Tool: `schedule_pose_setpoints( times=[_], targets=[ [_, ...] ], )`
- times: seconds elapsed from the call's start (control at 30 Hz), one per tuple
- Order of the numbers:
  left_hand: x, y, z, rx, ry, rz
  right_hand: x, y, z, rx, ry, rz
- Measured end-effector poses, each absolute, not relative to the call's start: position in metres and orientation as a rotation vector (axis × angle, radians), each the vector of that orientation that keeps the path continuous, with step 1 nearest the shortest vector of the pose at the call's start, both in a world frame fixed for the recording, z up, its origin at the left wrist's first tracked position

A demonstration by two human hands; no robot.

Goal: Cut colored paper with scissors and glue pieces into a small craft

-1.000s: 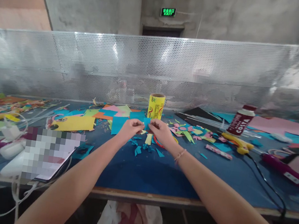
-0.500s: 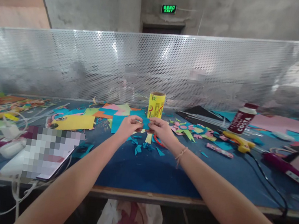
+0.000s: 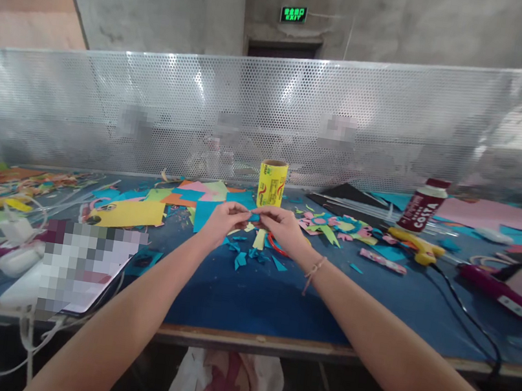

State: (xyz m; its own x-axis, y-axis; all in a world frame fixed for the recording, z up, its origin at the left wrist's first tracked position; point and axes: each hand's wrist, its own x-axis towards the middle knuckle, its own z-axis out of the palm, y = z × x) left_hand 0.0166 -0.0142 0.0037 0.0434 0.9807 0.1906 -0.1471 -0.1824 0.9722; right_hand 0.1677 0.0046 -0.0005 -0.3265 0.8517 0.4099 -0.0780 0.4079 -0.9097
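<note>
A small piece of blue paper [image 3: 254, 217] is pinched between my two hands, above the middle of the blue tabletop. My left hand [image 3: 228, 220] is closed on its left side, and my right hand [image 3: 279, 225] grips it from the right. Most of the piece is covered by fingertips. Beneath the hands lie blue paper scraps [image 3: 240, 259] and a pale yellow strip [image 3: 259, 240]. Red scissor-like handles [image 3: 276, 245] show partly behind my right hand. Just beyond stands a yellow tape roll [image 3: 271, 183] on its end.
To the right are a yellow glue gun [image 3: 417, 246] with a black cord, a dark red bottle [image 3: 423, 207] and a purple device [image 3: 511, 292]. A phone [image 3: 102, 276] and white cables lie at left. Coloured paper [image 3: 133, 214] covers the back, before a perforated metal screen [image 3: 155, 114].
My right hand has shifted slightly left, so both hands' fingertips are closer together. More of the blue paper now shows between them.
</note>
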Motion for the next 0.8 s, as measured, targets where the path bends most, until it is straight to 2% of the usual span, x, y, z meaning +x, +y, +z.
schedule_pose_setpoints(
  times=[0.8],
  targets=[
    [0.0152,-0.0144,0.0015,1.326,0.967,1.355,0.167,0.009,-0.0038,-0.719,-1.755,0.954]
  ],
)
